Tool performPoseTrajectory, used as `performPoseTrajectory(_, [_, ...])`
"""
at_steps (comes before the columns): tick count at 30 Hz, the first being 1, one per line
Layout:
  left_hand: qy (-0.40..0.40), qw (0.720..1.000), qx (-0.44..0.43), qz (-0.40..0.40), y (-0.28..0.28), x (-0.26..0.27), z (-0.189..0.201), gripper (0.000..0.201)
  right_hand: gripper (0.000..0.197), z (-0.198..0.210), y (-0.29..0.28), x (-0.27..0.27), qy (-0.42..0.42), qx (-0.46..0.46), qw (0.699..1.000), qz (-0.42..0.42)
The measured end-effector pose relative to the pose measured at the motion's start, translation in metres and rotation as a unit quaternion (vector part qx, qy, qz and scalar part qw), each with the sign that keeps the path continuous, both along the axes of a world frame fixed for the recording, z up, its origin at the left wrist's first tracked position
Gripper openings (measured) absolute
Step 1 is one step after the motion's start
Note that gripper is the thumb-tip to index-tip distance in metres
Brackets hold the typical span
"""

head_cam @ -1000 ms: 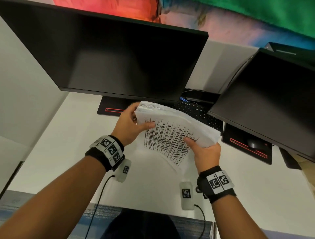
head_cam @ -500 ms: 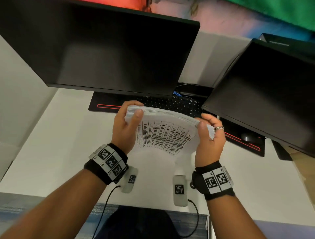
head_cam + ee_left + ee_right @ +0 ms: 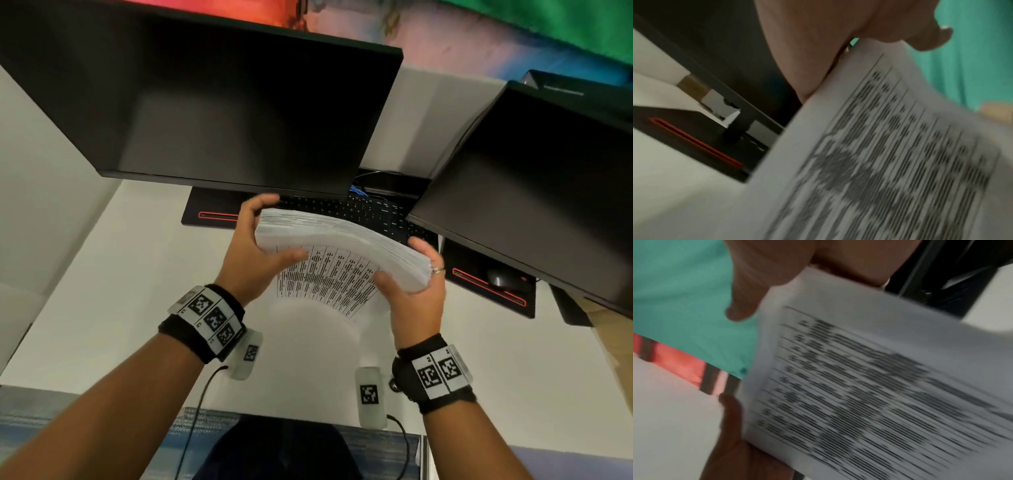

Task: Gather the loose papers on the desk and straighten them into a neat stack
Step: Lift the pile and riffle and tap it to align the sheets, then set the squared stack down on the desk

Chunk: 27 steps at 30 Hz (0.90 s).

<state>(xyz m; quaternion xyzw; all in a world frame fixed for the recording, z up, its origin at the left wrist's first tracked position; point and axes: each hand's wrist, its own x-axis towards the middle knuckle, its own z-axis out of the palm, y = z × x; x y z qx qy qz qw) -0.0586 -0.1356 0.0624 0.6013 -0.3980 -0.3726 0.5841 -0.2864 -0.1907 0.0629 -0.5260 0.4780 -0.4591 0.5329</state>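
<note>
A thick stack of printed papers (image 3: pixel 337 251) is held upright above the white desk (image 3: pixel 102 291), bowed, its top edges fanned and its printed face toward me. My left hand (image 3: pixel 255 253) grips its left end, thumb on the front sheet, fingers behind. My right hand (image 3: pixel 416 287) grips the right end the same way, a ring on one finger. Both wrist views show the blurred printed sheet (image 3: pixel 890 162) (image 3: pixel 869 394) close up, with my left thumb (image 3: pixel 925 32) on it in one and my right thumb (image 3: pixel 748 296) at its edge in the other. The stack's lower edge is hidden from above.
Two dark monitors (image 3: pixel 212 102) (image 3: pixel 534 178) hang over the back of the desk. A black keyboard (image 3: pixel 370 212) lies just behind the papers, and a mouse (image 3: pixel 498 277) sits on a black pad with red trim (image 3: pixel 486 291). A cable (image 3: pixel 198 404) trails from my left wrist.
The stack has been turned from a tilted hold to upright and level between both hands. My right hand shifted from the lower corner up to the stack's right end.
</note>
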Motion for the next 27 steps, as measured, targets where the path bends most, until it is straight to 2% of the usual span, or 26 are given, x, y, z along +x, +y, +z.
performPoseTrajectory(2, [-0.074,0.995,0.064,-0.025,0.006,-0.002,-0.008,0.052,0.046,-0.006,0.005,-0.001,0.025,0.033,0.999,0.019])
performPoseTrajectory(4, [-0.081,0.995,0.056,-0.012,0.009,-0.006,-0.009,0.039,0.035,-0.007,0.006,-0.001,0.018,0.034,0.999,0.014])
performPoseTrajectory(7, [-0.042,0.999,0.02,0.004,0.015,-0.007,-0.014,0.037,0.034,-0.012,0.008,-0.003,-0.015,0.028,0.999,-0.001])
performPoseTrajectory(9, [-0.031,0.998,0.05,-0.006,0.018,-0.006,-0.026,0.037,0.039,-0.026,0.011,-0.001,0.009,0.056,0.998,0.002])
performPoseTrajectory(10, [-0.045,0.996,0.076,-0.012,0.021,-0.006,-0.033,0.04,0.043,-0.035,0.014,0.001,0.023,0.077,0.997,0.009])
performPoseTrajectory(12, [-0.076,0.99,0.115,-0.017,0.021,-0.007,-0.046,0.045,0.037,-0.046,0.012,0.003,0.04,0.108,0.993,0.011])
performPoseTrajectory(14, [-0.114,0.985,0.126,-0.003,0.016,-0.003,-0.046,0.038,0.029,-0.046,0.002,0.004,0.053,0.111,0.992,0.018])
performPoseTrajectory(17, [-0.153,0.973,0.171,0.005,0.008,0.006,-0.049,0.028,0.03,-0.049,-0.013,0.006,0.102,0.11,0.988,0.035])
performPoseTrajectory(19, [-0.144,0.961,0.236,-0.001,0.008,0.01,-0.068,0.035,0.033,-0.07,-0.018,0.005,0.152,0.139,0.977,0.048])
performPoseTrajectory(22, [-0.134,0.925,0.355,-0.007,0.018,0.004,-0.102,0.066,0.047,-0.117,-0.01,0.006,0.237,0.202,0.946,0.094])
performPoseTrajectory(24, [-0.142,0.915,0.377,-0.021,0.023,-0.007,-0.116,0.066,0.051,-0.132,0.0,0.009,0.274,0.218,0.93,0.114])
performPoseTrajectory(27, [-0.152,0.912,0.381,-0.033,0.025,-0.014,-0.116,0.057,0.042,-0.136,0.006,0.012,0.296,0.213,0.927,0.088])
